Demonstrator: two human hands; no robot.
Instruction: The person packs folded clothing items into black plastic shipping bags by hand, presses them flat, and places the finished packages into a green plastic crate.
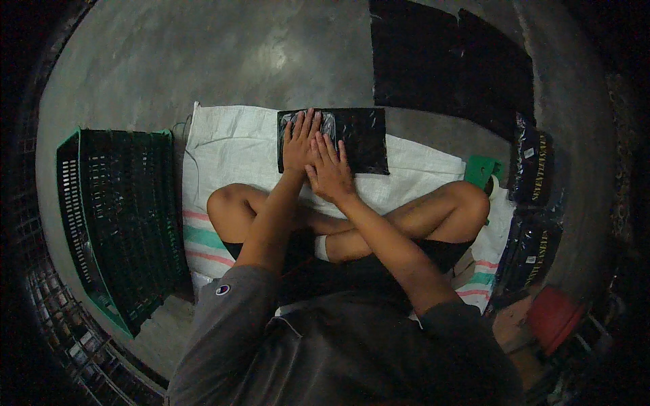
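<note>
Before me a flat black plastic package [361,147] lies on a white woven sheet [228,134]. A clear, shiny piece of film or pouch [329,125] covers part of its left half. My left hand [300,144] rests palm down on that half, its fingers pointing away from me. Close beside it, my right hand [331,170] is laid flat, its fingertips near the middle of the package and partly against the left hand. Both hands have their fingers extended and grasp nothing. The package area under the palms is hidden.
A green plastic crate [127,213] stands at my left. By my right knee are a green card-like piece [481,170] and a partly hidden white roll [493,185]. Black packages with yellow lettering [530,167] lie farther right, near a red object [554,317]. Black sheeting [447,61] covers floor ahead.
</note>
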